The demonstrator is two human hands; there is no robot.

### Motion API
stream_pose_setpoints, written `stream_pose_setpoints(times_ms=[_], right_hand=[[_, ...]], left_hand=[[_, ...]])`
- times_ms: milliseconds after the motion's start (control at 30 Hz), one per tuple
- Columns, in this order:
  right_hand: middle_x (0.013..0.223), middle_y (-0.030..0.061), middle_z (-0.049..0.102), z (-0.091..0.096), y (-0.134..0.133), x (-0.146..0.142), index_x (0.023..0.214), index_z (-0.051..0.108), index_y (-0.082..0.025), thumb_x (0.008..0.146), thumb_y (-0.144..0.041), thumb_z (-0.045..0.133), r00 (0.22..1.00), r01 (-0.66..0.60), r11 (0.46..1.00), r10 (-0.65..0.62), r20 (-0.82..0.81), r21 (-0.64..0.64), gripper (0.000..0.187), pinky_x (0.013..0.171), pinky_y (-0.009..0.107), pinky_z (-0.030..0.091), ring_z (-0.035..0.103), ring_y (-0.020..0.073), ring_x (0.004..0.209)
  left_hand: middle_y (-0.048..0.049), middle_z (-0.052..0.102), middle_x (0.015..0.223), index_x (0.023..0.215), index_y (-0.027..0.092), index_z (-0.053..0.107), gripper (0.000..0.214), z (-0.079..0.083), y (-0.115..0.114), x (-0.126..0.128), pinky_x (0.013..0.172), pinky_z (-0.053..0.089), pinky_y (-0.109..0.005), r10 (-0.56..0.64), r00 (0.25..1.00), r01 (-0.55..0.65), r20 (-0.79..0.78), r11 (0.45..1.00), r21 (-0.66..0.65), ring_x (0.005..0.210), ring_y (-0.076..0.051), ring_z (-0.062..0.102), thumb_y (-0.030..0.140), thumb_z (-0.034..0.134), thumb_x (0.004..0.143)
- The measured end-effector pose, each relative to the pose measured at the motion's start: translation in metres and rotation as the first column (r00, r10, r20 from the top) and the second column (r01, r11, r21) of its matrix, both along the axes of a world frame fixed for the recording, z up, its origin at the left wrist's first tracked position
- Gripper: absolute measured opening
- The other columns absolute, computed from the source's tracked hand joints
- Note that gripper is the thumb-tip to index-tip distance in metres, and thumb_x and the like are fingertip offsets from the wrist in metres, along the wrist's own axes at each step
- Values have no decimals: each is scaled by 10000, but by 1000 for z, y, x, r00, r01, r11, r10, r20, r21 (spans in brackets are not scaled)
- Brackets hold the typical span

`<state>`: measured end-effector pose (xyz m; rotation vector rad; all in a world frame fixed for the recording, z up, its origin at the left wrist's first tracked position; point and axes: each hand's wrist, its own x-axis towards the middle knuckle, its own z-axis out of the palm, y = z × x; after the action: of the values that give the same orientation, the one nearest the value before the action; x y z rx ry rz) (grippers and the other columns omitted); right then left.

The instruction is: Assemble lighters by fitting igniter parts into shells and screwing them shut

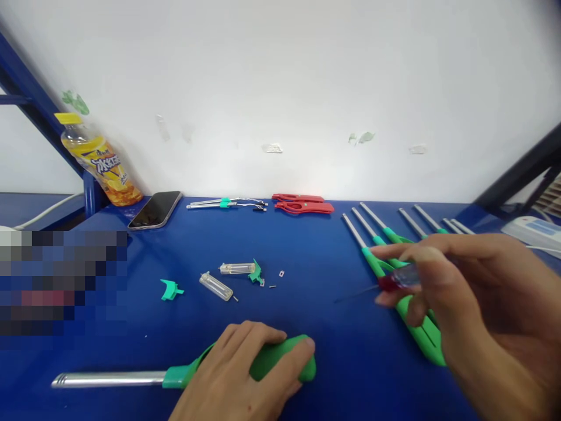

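My left hand [236, 374] is wrapped over the green handle of a long-nozzle lighter [131, 377] that lies on the blue table [307, 327], its metal tube pointing left. My right hand [464, 298] pinches a small red-handled screwdriver [397, 282], whose thin tip points left above the table. Under that hand lie several more green lighters [377, 260] side by side. Between the hands sit two clear fuel cartridges [215, 286], a green clip [170, 289] and tiny loose parts [281, 273].
At the back stand a yellow drink bottle [100, 161], a phone [155, 209], a stripped lighter tube with wires [225, 203] and red plastic pieces [302, 204]. A white power strip [532, 229] lies far right. A blurred patch covers the left side.
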<state>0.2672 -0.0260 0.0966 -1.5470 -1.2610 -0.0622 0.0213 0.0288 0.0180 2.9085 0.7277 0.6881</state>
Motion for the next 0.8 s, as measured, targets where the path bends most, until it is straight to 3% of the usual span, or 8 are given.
stream_pose_setpoints(times_ms=[100, 333, 533, 800], right_hand=[[806, -53, 776, 0, -2, -14, 934, 702, -325, 1036, -501, 646, 987, -100, 995, 101, -129, 10, 211, 510, 214, 529, 689, 103, 538], [731, -110, 761, -3, 4, -21, 991, 710, -335, 1060, -419, 655, 960, -278, 960, 277, 34, 39, 121, 537, 114, 520, 681, 42, 511], [722, -127, 746, -7, 8, -21, 998, 702, -335, 1061, -422, 650, 939, -341, 940, 339, 64, 21, 120, 550, 95, 528, 677, 41, 508], [762, -132, 761, -5, 9, -23, 1026, 677, -323, 1071, -389, 637, 917, -390, 920, 392, 76, -34, 90, 572, 63, 538, 691, 30, 531]], left_hand=[[-80, 685, 1051, 1368, 305, 640, 339, 0, 1, -1, 620, 659, -396, -15, 999, 16, -44, 1000, 16, 807, -248, 705, 198, 482, 1088], [-83, 716, 1056, 1394, 248, 631, 328, 1, 2, 1, 660, 659, -363, -41, 999, 39, 36, 998, 48, 835, -233, 704, 189, 494, 1101], [-69, 749, 958, 1276, 221, 686, 300, 7, 2, 6, 604, 665, -345, -25, 991, 11, 132, 994, 105, 759, -221, 726, 251, 420, 1140], [-77, 749, 1014, 1318, 215, 668, 275, 6, 3, 4, 639, 668, -358, -32, 995, 27, 99, 998, 54, 801, -231, 716, 241, 479, 1120]])
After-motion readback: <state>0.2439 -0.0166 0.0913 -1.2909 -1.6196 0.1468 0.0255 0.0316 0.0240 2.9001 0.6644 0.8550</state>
